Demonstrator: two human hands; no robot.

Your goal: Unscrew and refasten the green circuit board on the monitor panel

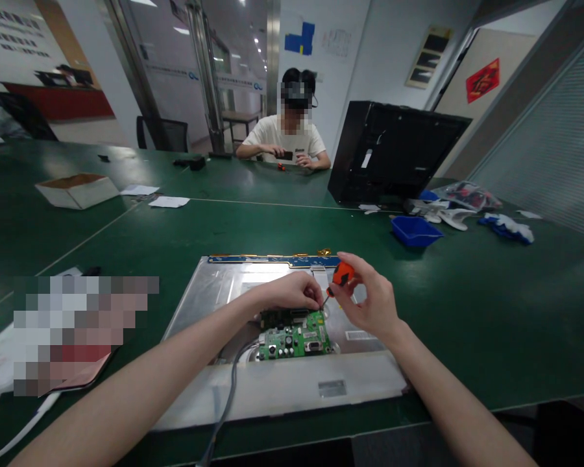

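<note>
A metal-backed display panel (370, 376) lies flat on the table in front of me. My right hand (370, 298) grips a screwdriver (343, 273) with an orange and black handle, its shaft slanting down to the left. The tip reaches the upper right corner of a green circuit board (296, 344) mounted on the panel. Beside that tip my left hand (296, 292) is closed in a pinch; whatever sits between its fingers is hidden. A grey cable (232, 389) runs from the board's left side toward me. Along the panel's far edge runs a blue circuit strip (253, 259).
A black monitor housing (394, 155) stands at the back right, near a blue tray (415, 231) and gloves (506, 227). An open cardboard box (78, 191) and papers (169, 202) lie at left. Across the green table (491, 311), a person (289, 130) handles a small dark object.
</note>
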